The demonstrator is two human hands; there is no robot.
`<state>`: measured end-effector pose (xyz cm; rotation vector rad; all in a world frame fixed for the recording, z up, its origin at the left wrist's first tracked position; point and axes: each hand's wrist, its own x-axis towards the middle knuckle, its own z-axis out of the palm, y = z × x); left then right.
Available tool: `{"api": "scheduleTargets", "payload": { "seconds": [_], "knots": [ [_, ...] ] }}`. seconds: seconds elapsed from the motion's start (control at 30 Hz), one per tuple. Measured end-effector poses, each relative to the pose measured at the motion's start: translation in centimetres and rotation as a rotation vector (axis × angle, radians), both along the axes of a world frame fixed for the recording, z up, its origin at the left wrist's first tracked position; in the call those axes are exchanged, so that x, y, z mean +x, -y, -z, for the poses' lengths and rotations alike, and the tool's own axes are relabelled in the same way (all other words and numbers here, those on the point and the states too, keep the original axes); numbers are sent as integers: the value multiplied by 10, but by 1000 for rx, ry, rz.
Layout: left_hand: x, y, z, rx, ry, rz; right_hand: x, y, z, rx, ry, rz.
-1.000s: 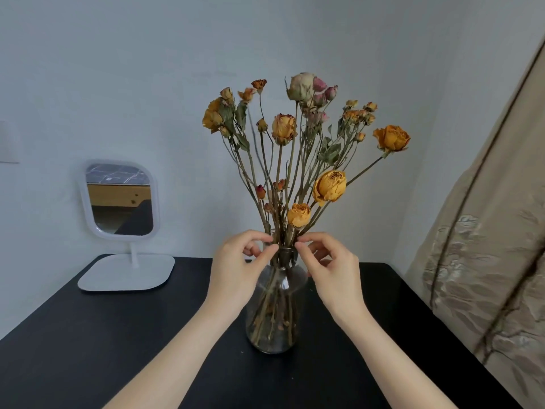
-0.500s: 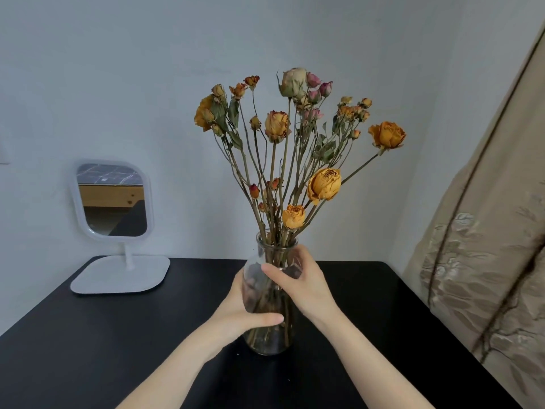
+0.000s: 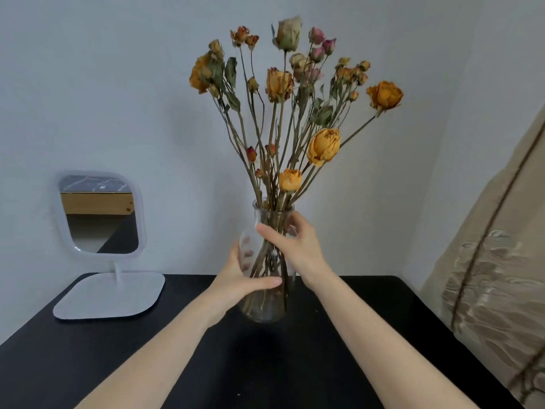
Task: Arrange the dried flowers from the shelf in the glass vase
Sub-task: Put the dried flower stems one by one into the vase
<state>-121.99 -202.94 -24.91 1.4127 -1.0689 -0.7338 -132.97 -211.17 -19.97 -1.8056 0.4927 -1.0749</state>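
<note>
A clear glass vase (image 3: 265, 308) stands on the black table (image 3: 354, 335), in the middle. Dried flowers (image 3: 283, 84), mostly orange roses with some pink and pale buds, fan out upward from its mouth, their stems bunched inside the glass. My left hand (image 3: 239, 278) wraps the vase's belly from the left, thumb across the front. My right hand (image 3: 298, 246) grips the vase's neck and shoulder from the right, fingers curled around the glass. No shelf is in view.
A white-framed mirror (image 3: 98, 214) on a flat white base (image 3: 109, 296) stands at the table's back left. A beige patterned curtain (image 3: 495, 276) hangs at the right, past the table's edge. A plain wall is close behind.
Both hands dropped from the stems at the vase mouth onto the glass and now hold the vase. The vase with its flowers sits slightly farther from me than before.
</note>
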Motion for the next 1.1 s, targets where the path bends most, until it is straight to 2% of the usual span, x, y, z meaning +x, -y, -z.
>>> {"api": "scheduleTargets", "payload": {
  "seconds": [0.3,1.1],
  "knots": [
    [37,35,19,53,-34,-33,37,40,23,42,-16,-27],
    [56,61,54,35,-149,7,59,69,53,45,-70,-50]
  ]
}}
